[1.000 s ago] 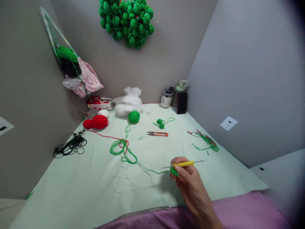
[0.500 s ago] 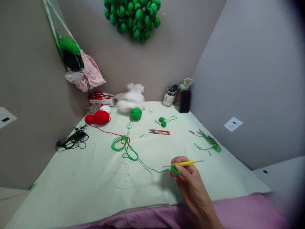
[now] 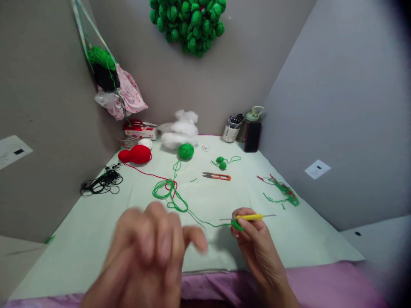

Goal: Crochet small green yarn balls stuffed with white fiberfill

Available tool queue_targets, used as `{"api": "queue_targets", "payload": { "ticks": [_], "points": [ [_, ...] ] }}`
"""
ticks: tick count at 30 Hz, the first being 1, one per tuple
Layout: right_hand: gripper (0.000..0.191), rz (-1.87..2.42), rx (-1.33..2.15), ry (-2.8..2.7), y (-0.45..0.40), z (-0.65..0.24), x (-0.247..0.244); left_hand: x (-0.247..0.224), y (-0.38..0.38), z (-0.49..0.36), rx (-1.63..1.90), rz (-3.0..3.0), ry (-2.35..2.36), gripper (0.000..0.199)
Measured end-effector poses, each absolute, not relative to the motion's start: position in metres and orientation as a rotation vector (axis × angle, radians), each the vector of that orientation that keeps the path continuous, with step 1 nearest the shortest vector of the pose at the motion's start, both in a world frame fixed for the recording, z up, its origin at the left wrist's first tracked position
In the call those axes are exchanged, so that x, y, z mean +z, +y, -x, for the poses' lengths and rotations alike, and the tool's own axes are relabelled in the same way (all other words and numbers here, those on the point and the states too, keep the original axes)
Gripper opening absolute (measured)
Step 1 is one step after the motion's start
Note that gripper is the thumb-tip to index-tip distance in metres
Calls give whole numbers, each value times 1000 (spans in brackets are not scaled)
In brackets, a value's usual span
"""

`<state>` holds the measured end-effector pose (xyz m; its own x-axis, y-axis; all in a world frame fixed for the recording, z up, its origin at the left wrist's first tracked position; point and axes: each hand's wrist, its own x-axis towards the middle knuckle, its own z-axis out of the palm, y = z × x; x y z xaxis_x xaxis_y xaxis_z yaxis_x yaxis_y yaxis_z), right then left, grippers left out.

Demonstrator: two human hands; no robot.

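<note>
My right hand (image 3: pixel 257 244) pinches a yellow-handled crochet hook (image 3: pixel 252 217) together with a small green crochet piece (image 3: pixel 236 225). The hook lies nearly level, its thin metal ends sticking out on both sides. From the piece, green yarn (image 3: pixel 205 222) runs left across the table to loose loops and a green yarn ball (image 3: pixel 186 151). My left hand (image 3: pixel 154 244) is raised close to the camera, somewhat blurred. Its fingers are bent and the index finger stands apart, with nothing visible in them.
Orange thread snips (image 3: pixel 217 176) lie mid-table, near two small green balls (image 3: pixel 221 162). Red yarn (image 3: pixel 136 154), black cord (image 3: pixel 102 182) and white stuffing (image 3: pixel 181 130) are at the left and back. Yarn scraps (image 3: pixel 285 190) lie right; a phone (image 3: pixel 252 137) leans on a bottle.
My left hand has come into view from below, at the lower left. My right hand keeps its hold on the hook and the green piece. The whole view has shifted slightly.
</note>
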<state>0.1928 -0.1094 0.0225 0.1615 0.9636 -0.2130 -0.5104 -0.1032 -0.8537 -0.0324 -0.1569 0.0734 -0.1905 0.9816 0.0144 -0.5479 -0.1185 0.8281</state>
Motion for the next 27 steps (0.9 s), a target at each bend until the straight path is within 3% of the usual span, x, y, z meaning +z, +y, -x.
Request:
{"api": "queue_targets", "payload": {
  "ticks": [3,8,11,19,27],
  "points": [
    [31,979,1347,-585,-110,-195,24,86,-124,-1,1611,-434,654,23],
    [25,930,1322,-611,-110,-194,28,72,-105,-15,1540,-315,730,11],
    [21,925,1302,-656,-110,-191,31,61,-107,-11,1522,-501,881,26],
    [17,918,1243,-743,-111,-183,38,54,-112,-15,1454,-597,973,34],
    [17,918,1260,-720,-110,-183,33,45,-112,-12,1479,-634,890,19]
  ]
}}
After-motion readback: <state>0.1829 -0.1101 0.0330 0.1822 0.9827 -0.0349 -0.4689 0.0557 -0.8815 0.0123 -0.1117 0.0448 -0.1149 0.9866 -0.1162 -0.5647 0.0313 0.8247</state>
